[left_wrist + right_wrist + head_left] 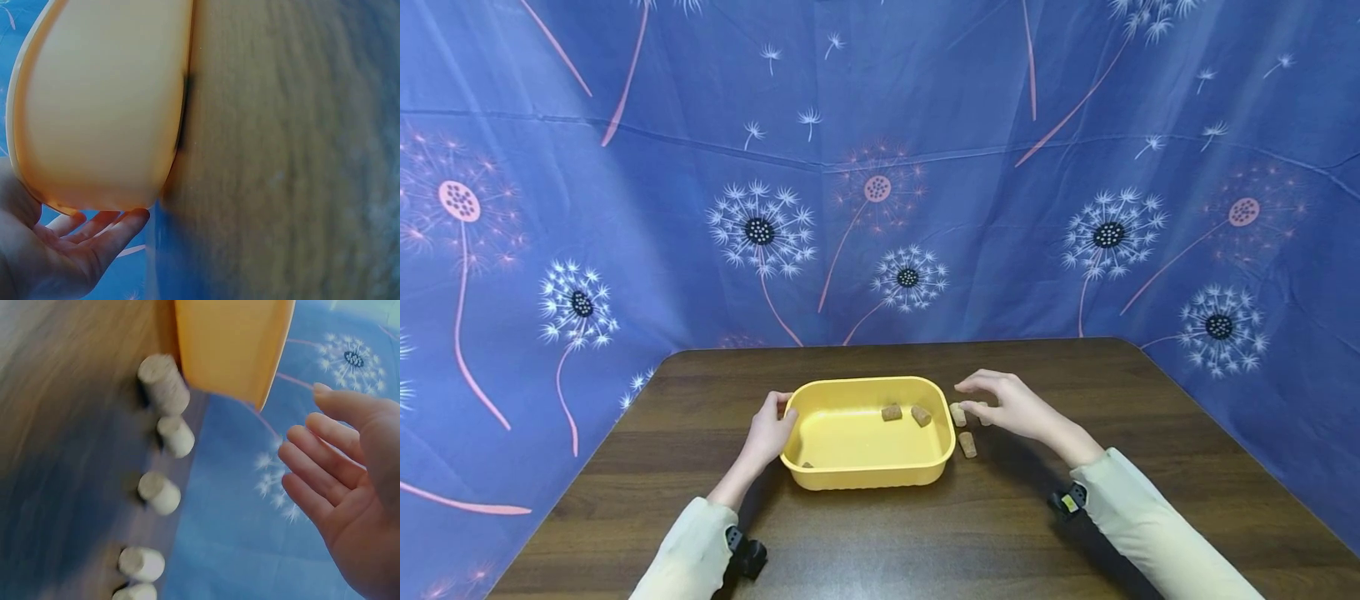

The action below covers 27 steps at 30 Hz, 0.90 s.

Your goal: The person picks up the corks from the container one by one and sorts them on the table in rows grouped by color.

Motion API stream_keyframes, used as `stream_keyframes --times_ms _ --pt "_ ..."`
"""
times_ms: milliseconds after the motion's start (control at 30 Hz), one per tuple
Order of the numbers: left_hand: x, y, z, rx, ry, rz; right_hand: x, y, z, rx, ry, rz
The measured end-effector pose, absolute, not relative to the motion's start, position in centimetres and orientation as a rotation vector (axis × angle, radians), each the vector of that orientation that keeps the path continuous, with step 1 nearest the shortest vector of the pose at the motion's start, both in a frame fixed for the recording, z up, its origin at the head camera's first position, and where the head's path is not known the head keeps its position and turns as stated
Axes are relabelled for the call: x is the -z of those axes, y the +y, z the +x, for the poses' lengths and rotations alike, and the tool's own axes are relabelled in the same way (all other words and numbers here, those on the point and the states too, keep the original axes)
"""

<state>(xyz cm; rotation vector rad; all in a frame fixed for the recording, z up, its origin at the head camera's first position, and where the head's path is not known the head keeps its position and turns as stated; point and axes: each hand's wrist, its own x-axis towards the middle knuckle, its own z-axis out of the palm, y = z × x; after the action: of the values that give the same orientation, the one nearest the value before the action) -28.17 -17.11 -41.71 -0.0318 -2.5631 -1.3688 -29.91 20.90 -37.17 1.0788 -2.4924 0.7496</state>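
Observation:
A yellow plastic tub (868,477) sits on the table, with two brown corks (891,412) towards its right end and a small brown piece at its lower left, mostly hidden by the wall. My left hand (769,432) grips the tub's left end, thumb over the rim and fingers outside, as the left wrist view also shows. Over the table just right of the tub is my right hand (1009,404), fingers apart and holding nothing. Below it stand or lie several corks, among them a brown cork (967,445) and paler corks (159,493) in a rough row.
The brown wooden table (865,550) stretches around the tub on all sides. Behind it hangs a blue cloth (985,208) printed with dandelions. A small black camera (747,557) is strapped to the left wrist, another camera (1069,500) to the right.

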Motion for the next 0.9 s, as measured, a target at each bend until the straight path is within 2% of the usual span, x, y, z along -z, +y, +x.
stream_keyframes --times_ms 467,900 --pt "41.8 -17.1 -28.2 1.374 -2.571 -0.020 36.0 15.8 -29.6 -0.744 -2.496 1.185" --pt "41.7 -17.1 -28.1 1.380 -2.583 -0.008 37.0 11.4 -29.3 -0.692 -2.498 1.367"
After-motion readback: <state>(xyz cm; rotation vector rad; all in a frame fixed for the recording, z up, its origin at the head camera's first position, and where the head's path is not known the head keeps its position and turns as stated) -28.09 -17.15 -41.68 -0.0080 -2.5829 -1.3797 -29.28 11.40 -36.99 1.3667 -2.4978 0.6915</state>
